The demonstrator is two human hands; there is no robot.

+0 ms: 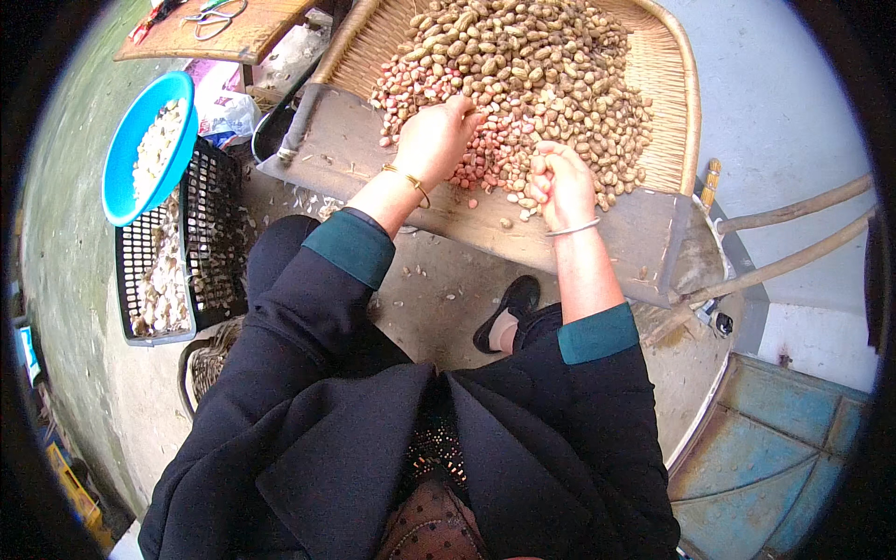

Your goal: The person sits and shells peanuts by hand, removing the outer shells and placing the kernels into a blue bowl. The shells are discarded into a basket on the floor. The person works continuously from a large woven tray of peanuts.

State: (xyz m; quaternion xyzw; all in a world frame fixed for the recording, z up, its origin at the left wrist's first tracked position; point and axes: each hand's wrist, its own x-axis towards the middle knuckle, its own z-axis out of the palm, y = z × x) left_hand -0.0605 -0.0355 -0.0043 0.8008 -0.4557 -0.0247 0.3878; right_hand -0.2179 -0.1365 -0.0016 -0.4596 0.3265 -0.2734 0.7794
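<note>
A heap of unshelled peanuts (539, 52) lies in a woven winnowing basket (675, 105). Red-skinned peanut kernels (493, 150) are spread along the heap's near side. Over these kernels hangs my left hand (437, 136), back upward, its fingers bent toward the heap; whatever is under its fingertips is hidden. To the right, my right hand (568, 183) is curled with thumb and forefinger close together beside the unshelled peanuts. Whether it pinches a peanut is too small to make out. A few loose peanuts sit on the basket's smooth front lip (448, 210).
At left, a blue plastic basin (183, 105) of pale pieces rests on a black plastic crate (210, 245) containing shells. Scissors (210, 21) lie on a wooden table (238, 42). Wooden poles (791, 206) extend right; a rusty blue metal panel (770, 448) is lower right.
</note>
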